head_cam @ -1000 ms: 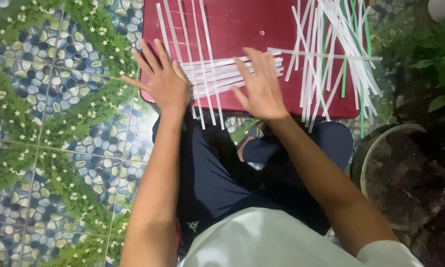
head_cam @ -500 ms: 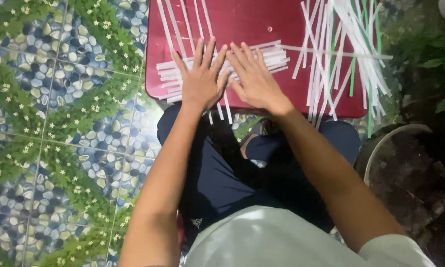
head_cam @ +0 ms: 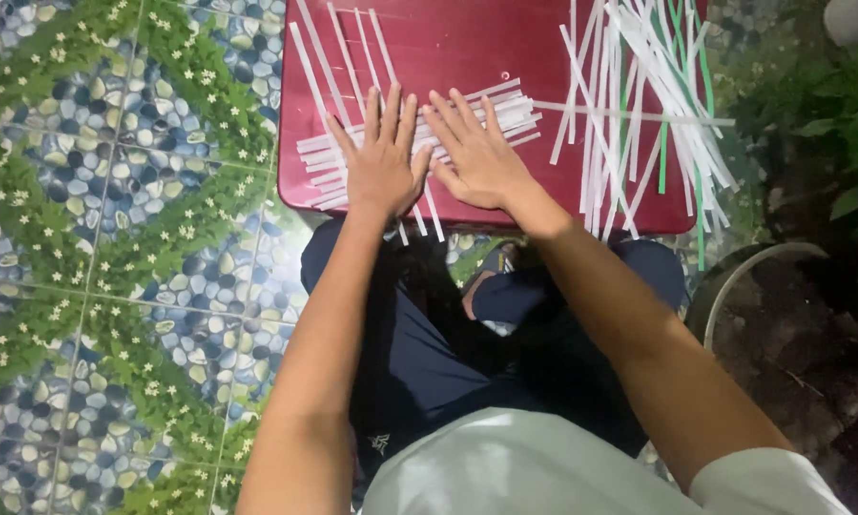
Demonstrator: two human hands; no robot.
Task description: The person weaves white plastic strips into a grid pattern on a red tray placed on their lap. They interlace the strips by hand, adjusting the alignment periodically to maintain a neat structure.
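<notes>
A dark red plastic table top (head_cam: pixel 486 48) carries thin white strips. Both palms press flat, side by side, on a crossed bundle of white strips (head_cam: pixel 505 107) near the table's front edge. My left hand (head_cam: pixel 381 157) lies on the bundle's left part, fingers spread and pointing away from me. My right hand (head_cam: pixel 476 153) rests just to its right, thumbs nearly touching. Neither hand grips anything. Several long strips (head_cam: pixel 329 67) run away from me under the bundle.
A loose pile of white and green strips (head_cam: pixel 639 105) hangs over the table's right front edge. Patterned pebble-and-flower floor tiles (head_cam: pixel 114 238) lie to the left. A round pot rim (head_cam: pixel 753 267) and green plants (head_cam: pixel 839 124) stand at the right. My knees are under the table.
Both hands have come together from either side of the bundle to its middle and now lie flat on it. The view has shifted slightly.
</notes>
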